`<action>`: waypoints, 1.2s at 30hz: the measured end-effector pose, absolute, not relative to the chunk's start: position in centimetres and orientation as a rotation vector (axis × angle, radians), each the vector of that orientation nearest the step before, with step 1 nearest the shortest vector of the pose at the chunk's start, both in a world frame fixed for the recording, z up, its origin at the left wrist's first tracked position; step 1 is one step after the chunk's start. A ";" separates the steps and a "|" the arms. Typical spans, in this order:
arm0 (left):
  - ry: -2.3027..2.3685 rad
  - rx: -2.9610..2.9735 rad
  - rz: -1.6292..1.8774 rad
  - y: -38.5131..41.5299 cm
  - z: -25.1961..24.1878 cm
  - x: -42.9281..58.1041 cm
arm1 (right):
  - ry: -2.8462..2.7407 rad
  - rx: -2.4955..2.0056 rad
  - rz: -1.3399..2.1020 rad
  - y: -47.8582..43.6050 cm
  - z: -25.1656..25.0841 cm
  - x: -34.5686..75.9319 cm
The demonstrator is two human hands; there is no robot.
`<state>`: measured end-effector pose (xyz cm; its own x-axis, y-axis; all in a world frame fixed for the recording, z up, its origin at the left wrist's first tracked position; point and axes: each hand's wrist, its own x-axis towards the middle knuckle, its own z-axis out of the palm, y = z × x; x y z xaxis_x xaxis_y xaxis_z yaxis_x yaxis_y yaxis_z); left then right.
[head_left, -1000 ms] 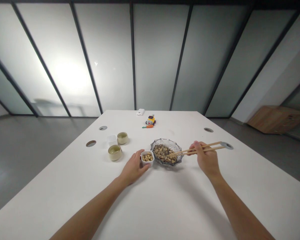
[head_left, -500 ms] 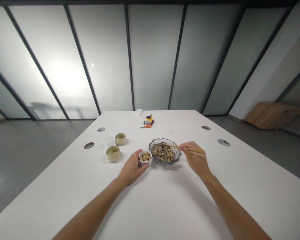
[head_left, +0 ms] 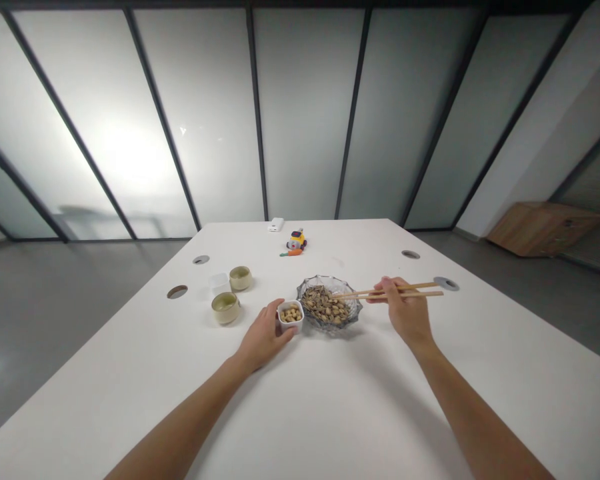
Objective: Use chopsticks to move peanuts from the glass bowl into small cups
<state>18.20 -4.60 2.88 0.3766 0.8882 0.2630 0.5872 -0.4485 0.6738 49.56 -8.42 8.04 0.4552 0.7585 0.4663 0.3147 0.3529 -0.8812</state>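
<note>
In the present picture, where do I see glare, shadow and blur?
Head view: strong glare on a frosted panel at left; same view: soft shadow on the white table beside the right forearm; same view: the wooden cabinet at far right is blurrier than the glass bowl.

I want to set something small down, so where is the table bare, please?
The widest patch of the table lies between the forearms, nearer than the glass bowl. Another lies between the toy car and the far right hole. It is crowded where left hand, white cup and glass bowl sit close, and around the green cups.
</note>
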 end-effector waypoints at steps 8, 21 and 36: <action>1.273 2.173 0.850 -4.5 2.6 18.1 | -1.444 -1.195 0.427 -8.5 7.2 47.3; 1.273 2.171 0.833 -4.6 2.9 18.1 | -1.480 -1.302 -0.158 -8.4 7.6 49.7; 1.280 2.159 0.827 -4.3 2.3 18.1 | -1.214 -1.255 0.478 -8.9 8.8 48.9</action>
<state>18.11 -4.35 2.31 0.3754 0.8930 0.2483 0.5937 -0.4374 0.6755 48.94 -8.86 8.84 0.3576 0.8316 0.4249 0.3187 0.3191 -0.8926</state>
